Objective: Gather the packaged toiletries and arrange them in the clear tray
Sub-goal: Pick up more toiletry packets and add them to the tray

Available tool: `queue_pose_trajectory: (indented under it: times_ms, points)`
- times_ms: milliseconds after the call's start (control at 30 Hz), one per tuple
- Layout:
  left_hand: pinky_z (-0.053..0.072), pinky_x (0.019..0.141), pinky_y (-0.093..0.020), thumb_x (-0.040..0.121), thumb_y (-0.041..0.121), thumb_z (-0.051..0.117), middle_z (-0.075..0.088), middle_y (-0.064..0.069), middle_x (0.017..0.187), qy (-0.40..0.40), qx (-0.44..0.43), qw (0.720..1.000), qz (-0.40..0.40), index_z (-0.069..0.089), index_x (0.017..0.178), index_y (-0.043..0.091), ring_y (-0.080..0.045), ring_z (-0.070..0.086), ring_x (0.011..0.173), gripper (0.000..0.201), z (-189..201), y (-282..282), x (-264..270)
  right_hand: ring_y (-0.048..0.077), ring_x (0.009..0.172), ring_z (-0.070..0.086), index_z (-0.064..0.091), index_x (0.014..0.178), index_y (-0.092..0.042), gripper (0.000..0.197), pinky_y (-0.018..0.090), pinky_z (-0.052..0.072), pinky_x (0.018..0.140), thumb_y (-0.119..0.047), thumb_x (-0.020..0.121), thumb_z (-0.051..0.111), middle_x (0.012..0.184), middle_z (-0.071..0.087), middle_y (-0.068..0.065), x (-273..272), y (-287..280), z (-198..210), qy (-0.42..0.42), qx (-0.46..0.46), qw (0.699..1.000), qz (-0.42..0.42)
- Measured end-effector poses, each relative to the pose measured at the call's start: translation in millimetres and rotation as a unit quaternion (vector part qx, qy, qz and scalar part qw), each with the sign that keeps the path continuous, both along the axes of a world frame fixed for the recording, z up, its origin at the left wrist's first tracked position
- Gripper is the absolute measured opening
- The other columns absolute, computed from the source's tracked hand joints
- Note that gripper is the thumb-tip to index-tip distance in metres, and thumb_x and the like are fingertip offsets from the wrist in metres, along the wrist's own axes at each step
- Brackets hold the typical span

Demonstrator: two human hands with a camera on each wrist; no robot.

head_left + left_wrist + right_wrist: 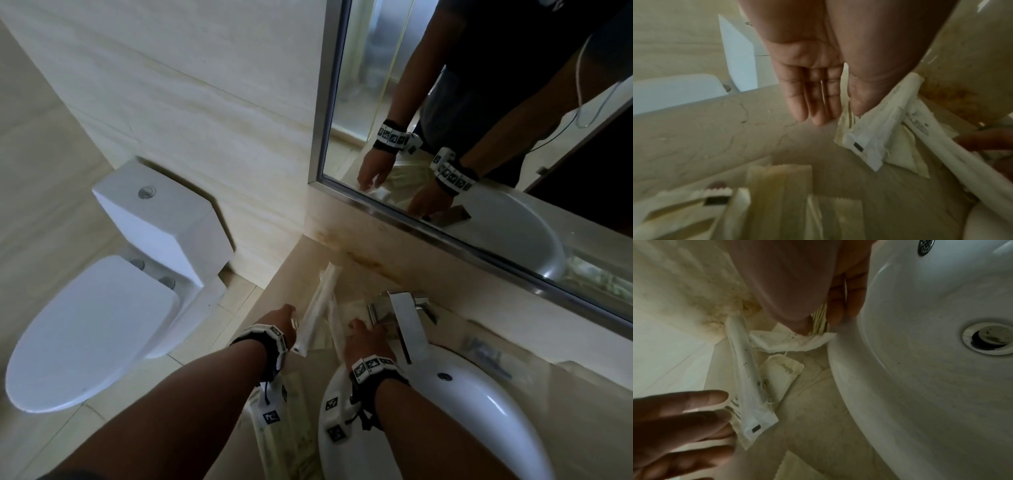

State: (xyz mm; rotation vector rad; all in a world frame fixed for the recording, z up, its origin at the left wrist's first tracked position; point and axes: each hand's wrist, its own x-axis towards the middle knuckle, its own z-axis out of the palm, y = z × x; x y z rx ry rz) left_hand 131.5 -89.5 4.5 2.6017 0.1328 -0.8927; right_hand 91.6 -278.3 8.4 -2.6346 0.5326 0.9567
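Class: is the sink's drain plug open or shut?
Open: in the right wrist view, the drain plug sits tilted, with a dark gap beside it.

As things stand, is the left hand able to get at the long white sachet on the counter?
Probably yes: the left hand is open right beside the long white sachet, fingers nearly touching its edge, nothing between them.

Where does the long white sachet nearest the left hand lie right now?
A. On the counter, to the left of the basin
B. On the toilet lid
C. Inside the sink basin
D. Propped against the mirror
A: the long white sachet lies on the beige counter, left of the white basin, with the left hand at its near end; in the right wrist view it lies beside the basin's outer wall.
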Motion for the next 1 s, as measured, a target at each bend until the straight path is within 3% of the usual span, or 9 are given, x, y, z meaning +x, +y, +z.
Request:
queue_pose_trajectory:
  times_ms: [167, 333, 400, 433, 500, 567, 767, 900, 1000]
  points:
    - [0.048, 0.068, -0.034, 0.084, 0.018, 0.054, 0.061, -0.007, 0.093, -0.003, 0.020, 0.999, -0.026, 0.048, 0.107, 0.022, -0.027, 0.059, 0.078, 0.024, -6, -6, 3, 0.032, 0.113, 0.056, 0.036, 0.130, -0.038, 0.037, 0.038, 0.049, 0.086, -0.043, 0.094, 0.043, 0.150, 0.022, 0.014, 1, -3, -13, -0.011, -0.005, 1.000, 0.016]
    - [0.043, 0.063, -0.029, 0.089, 0.019, 0.052, 0.062, -0.009, 0.090, 0.016, 0.025, 0.999, -0.036, 0.054, 0.087, 0.015, -0.025, 0.054, 0.072, 0.005, -1, -8, 10, 0.031, 0.107, 0.059, 0.043, 0.124, -0.028, 0.031, 0.039, 0.053, 0.084, -0.032, 0.094, 0.049, 0.143, 0.031, 0.014, 5, -5, -17, -0.031, -0.017, 0.999, 0.029]
    - [0.039, 0.059, -0.027, 0.087, 0.019, 0.052, 0.062, -0.006, 0.080, 0.022, 0.007, 0.999, -0.029, 0.049, 0.066, 0.018, -0.024, 0.053, 0.070, 0.021, -3, -9, 13, 0.032, 0.107, 0.060, 0.047, 0.121, -0.024, 0.026, 0.037, 0.052, 0.081, -0.029, 0.096, 0.046, 0.144, 0.032, 0.016, 6, -6, -17, -0.040, -0.020, 0.999, 0.027]
    - [0.041, 0.061, -0.027, 0.087, 0.020, 0.052, 0.061, -0.004, 0.077, 0.025, 0.002, 0.999, -0.029, 0.049, 0.064, 0.018, -0.024, 0.055, 0.073, 0.024, 0, -9, 14, 0.032, 0.107, 0.061, 0.049, 0.120, -0.022, 0.024, 0.035, 0.050, 0.080, -0.028, 0.097, 0.043, 0.143, 0.035, 0.016, 7, -6, -17, -0.044, -0.020, 0.998, 0.030]
    - [0.048, 0.076, -0.030, 0.090, 0.021, 0.053, 0.066, -0.005, 0.095, 0.020, -0.001, 0.999, -0.041, 0.066, 0.087, 0.012, -0.027, 0.063, 0.093, 0.017, 6, -9, 13, 0.031, 0.105, 0.061, 0.053, 0.118, -0.019, 0.025, 0.035, 0.051, 0.080, -0.030, 0.099, 0.041, 0.131, 0.048, 0.014, 10, -6, -15, -0.051, -0.017, 0.998, 0.037]
    - [0.049, 0.085, -0.031, 0.090, 0.020, 0.054, 0.068, -0.007, 0.111, 0.006, -0.007, 0.999, -0.034, 0.068, 0.108, 0.008, -0.028, 0.063, 0.106, 0.026, 15, -10, 11, 0.030, 0.104, 0.062, 0.055, 0.114, -0.019, 0.024, 0.036, 0.051, 0.080, -0.029, 0.098, 0.042, 0.119, 0.057, 0.011, 9, -6, -10, -0.059, -0.008, 0.998, 0.037]
    - [0.050, 0.079, -0.032, 0.092, 0.019, 0.048, 0.069, -0.009, 0.104, -0.049, -0.049, 0.997, -0.019, 0.065, 0.102, 0.011, -0.028, 0.065, 0.092, 0.022, 37, -13, 3, 0.026, 0.099, 0.060, 0.057, 0.096, -0.020, 0.016, 0.033, 0.047, 0.075, -0.020, 0.097, 0.041, 0.104, 0.059, 0.005, -10, -10, 10, -0.134, 0.010, 0.990, 0.051]
    - [0.044, 0.072, -0.028, 0.094, 0.018, 0.044, 0.066, -0.008, 0.107, -0.078, -0.063, 0.995, -0.008, 0.058, 0.106, 0.020, -0.024, 0.055, 0.083, 0.019, 49, -13, -2, 0.026, 0.095, 0.060, 0.054, 0.082, -0.021, 0.022, 0.032, 0.042, 0.072, -0.031, 0.095, 0.040, 0.110, 0.055, 0.005, -24, -8, 19, -0.175, 0.012, 0.983, 0.049]
    - [0.048, 0.075, -0.029, 0.095, 0.019, 0.042, 0.066, -0.007, 0.109, -0.092, -0.065, 0.994, -0.006, 0.059, 0.111, 0.023, -0.026, 0.060, 0.090, 0.024, 60, -16, -7, 0.024, 0.089, 0.060, 0.048, 0.070, -0.021, 0.024, 0.031, 0.039, 0.068, -0.036, 0.088, 0.041, 0.099, 0.057, 0.001, -39, -6, 26, -0.216, -0.001, 0.975, 0.060]
